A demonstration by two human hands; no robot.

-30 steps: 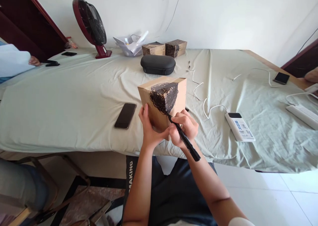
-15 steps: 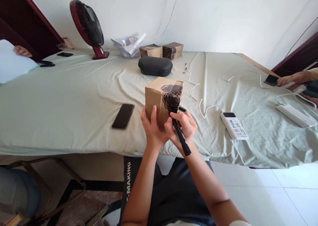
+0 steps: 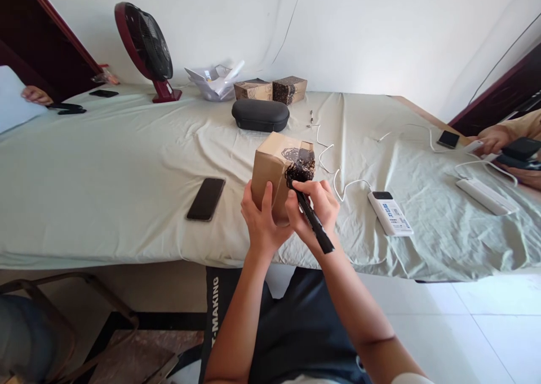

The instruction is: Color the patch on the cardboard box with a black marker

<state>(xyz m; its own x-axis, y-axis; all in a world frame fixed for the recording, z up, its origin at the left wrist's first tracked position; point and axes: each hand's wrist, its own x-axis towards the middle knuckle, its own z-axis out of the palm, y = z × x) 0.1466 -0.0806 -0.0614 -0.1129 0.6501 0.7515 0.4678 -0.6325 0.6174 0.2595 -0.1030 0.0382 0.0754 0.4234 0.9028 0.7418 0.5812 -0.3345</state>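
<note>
A brown cardboard box [image 3: 269, 173] with black scribbles on its top and right side is held over the cloth-covered table [image 3: 127, 170]. My left hand [image 3: 262, 220] grips the box from its lower left, with fingers on the near side. Pinched in my right hand [image 3: 315, 209] is a black marker [image 3: 316, 223], its tip end at the scribbled side of the box and its back end pointing toward me. The marker's very tip is too small to make out. A dark phone [image 3: 205, 199] lies to the left of my hands.
Behind the box are a black case [image 3: 260, 115], two more boxes [image 3: 289, 90], a plastic basket [image 3: 213, 88] and a fan [image 3: 146, 46]. A power bank [image 3: 389, 214] with a white cable lies right. Other people's hands [image 3: 492, 139] show at both sides.
The box and marker have shifted slightly right, and the marker now slants more. At the right edge, a person's hand has moved away from the small dark device, and a dark object shows there.
</note>
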